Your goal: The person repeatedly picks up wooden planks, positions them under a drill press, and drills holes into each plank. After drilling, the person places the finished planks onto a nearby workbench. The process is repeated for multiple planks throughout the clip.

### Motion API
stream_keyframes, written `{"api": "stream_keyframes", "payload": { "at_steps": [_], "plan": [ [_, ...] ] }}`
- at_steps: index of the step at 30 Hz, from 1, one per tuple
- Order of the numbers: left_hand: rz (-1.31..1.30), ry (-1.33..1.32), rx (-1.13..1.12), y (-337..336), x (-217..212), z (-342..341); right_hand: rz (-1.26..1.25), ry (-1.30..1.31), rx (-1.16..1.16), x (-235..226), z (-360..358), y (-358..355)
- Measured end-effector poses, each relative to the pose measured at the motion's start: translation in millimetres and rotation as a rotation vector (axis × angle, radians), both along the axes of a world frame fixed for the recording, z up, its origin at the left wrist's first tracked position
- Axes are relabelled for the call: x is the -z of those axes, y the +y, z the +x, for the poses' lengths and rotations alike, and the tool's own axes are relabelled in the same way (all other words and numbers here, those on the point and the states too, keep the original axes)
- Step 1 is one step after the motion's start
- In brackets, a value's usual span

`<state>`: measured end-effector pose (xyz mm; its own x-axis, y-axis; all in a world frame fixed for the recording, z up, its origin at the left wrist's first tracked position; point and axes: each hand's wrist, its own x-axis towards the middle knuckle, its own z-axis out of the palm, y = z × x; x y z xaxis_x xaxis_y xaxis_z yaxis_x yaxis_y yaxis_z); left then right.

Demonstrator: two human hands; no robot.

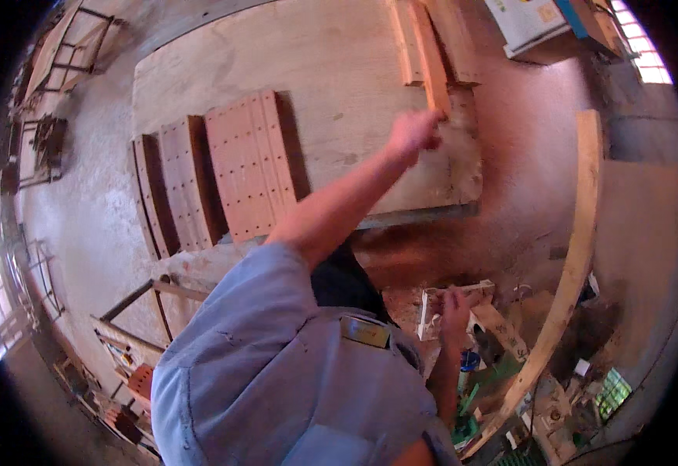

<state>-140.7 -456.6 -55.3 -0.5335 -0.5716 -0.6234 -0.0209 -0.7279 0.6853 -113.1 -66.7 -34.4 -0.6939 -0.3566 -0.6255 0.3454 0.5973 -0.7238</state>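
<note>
Chest tag (pixel 366 332): yellowish rectangle, lettering illegible.
Right hand (pixel 454 311): near right, blurred; cannot tell its grip.
Holed planks (pixel 249 167): left, flat reddish wood.
Left hand (pixel 416 133): closed on the near end of a narrow orange wooden strip (pixel 430 58), far right.

A broad table (pixel 323 85) with a pale wooden top carries three groups of dark-dotted, reddish-brown planks (pixel 249 167) side by side toward the near left; at the far right lie a brown board (pixel 454 39) and an orange-toned strip (pixel 430 66)
</note>
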Motion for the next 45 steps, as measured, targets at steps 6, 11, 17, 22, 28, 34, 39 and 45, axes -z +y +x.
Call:
{"api": "stream_keyframes", "payload": {
  "at_steps": [6, 11, 17, 22, 28, 34, 39, 45],
  "plan": [
    [-0.088, -0.043, 0.428, 131.1, -5.3, 103.1, -0.222, -0.125, 0.024, -13.3, -40.4, -122.0],
    [-0.323, 0.105, 0.485, 209.7, 20.2, 144.8, -0.253, -0.38, -0.229, 5.3, -24.8, -129.4],
    [-0.267, 0.023, 0.79, 169.2, -24.3, 147.5, -0.124, -0.071, -0.346, -6.7, -3.1, -21.3],
    [-0.082, 0.357, 0.326, 165.8, -62.1, 125.7, 0.048, 0.205, -0.518, -98.0, 30.7, 62.2],
    [-0.071, 0.4, 0.64, 288.3, -109.4, 95.1, -0.028, 0.241, -0.29, -91.1, 81.4, 227.5],
    [0.081, 0.598, 0.904, 369.4, -123.1, 42.9, 0.032, 0.21, 0.124, -155.5, 124.4, 355.3],
    [-0.09, 0.531, 0.858, 435.2, -153.4, 5.2, -0.448, 0.274, 0.747, -163.9, 204.8, 463.7],
    [0.031, 0.649, 1.051, 496.4, -68.5, -101.5, -0.368, 0.436, 1.169, -157.5, 259.5, 489.3]
  ]
}}
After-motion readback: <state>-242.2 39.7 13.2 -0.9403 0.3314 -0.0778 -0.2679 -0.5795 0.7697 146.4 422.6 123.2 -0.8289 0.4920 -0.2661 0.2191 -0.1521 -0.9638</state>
